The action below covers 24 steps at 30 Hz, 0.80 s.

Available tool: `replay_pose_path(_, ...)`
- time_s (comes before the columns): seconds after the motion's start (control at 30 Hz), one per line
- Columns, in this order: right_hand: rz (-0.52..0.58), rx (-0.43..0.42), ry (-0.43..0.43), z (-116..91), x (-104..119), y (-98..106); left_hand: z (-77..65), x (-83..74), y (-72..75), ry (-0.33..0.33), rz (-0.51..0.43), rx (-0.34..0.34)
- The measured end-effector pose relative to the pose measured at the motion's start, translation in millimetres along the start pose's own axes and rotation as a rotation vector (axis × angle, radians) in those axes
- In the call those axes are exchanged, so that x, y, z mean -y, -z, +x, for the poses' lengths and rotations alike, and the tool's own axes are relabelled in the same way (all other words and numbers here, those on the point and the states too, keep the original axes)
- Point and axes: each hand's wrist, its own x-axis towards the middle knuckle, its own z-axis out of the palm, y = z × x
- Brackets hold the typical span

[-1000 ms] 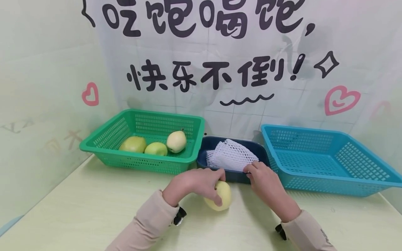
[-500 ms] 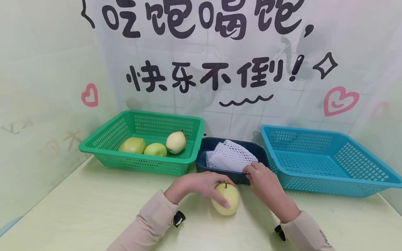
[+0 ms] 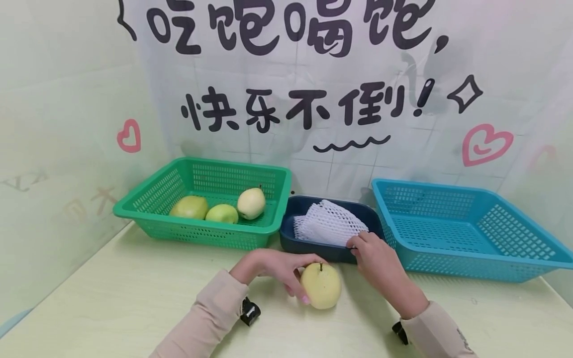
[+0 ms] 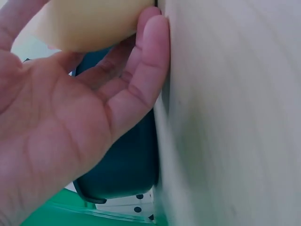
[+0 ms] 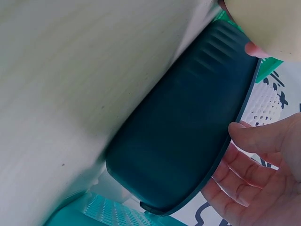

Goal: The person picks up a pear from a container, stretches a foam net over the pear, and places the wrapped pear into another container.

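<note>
On the table in front stands a pale yellow pear [image 3: 323, 287] with its stem up. My left hand [image 3: 282, 271] is at its left side, thumb tip and fingers beside the skin with a gap to the palm. The left wrist view shows the fingers [image 4: 134, 84] loosely bent beside the pear [image 4: 94, 23]. My right hand [image 3: 373, 258] pinches the front rim of a dark blue tray [image 3: 322, 250]. In the right wrist view its thumb is on the tray's [image 5: 188, 113] outer edge, fingers behind the rim. White foam fruit nets [image 3: 333, 221] lie in the tray.
At the left back, a green basket [image 3: 215, 227] holds two green fruits [image 3: 221, 214] and another pale pear [image 3: 251, 203]. A blue basket [image 3: 474, 258] stands right of the tray. Behind them hangs a lettered white sheet [image 3: 286, 159].
The pear moved to the right and turned stem-up. My left hand first moved right with it, then drew back left, its thumb sliding off the front of the fruit. My right hand stayed put.
</note>
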Motion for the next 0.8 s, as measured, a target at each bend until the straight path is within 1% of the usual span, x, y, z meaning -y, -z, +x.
replay_pose_path(0.07, 0.001, 0.003, 0.0, -0.2, 0.0, -0.4, -0.5, 1.7, 0.6, -0.003, -0.011, 0.013)
replay_pose_path(0.23, 0.005, 0.0, 0.003, -0.1, 0.2, -0.9, -1.4, 2.7, 1.1, 0.029, -0.005, 0.03)
replay_pose_path(0.53, 0.01, 0.02, -0.006, 0.4, 1.5, 0.5, -0.5, 0.9, -0.8, 0.086, 0.023, 0.007)
replay_pose_path(0.67, 0.021, 0.032, -0.008, 0.2, 0.8, 2.3, 0.8, 0.3, -2.2, 0.095, 0.041, 0.003)
replay_pose_path(0.8, 0.073, 0.034, -0.02, 1.7, -2.5, 7.4, 1.1, -1.1, -3.0, 0.092, 0.044, -0.005)
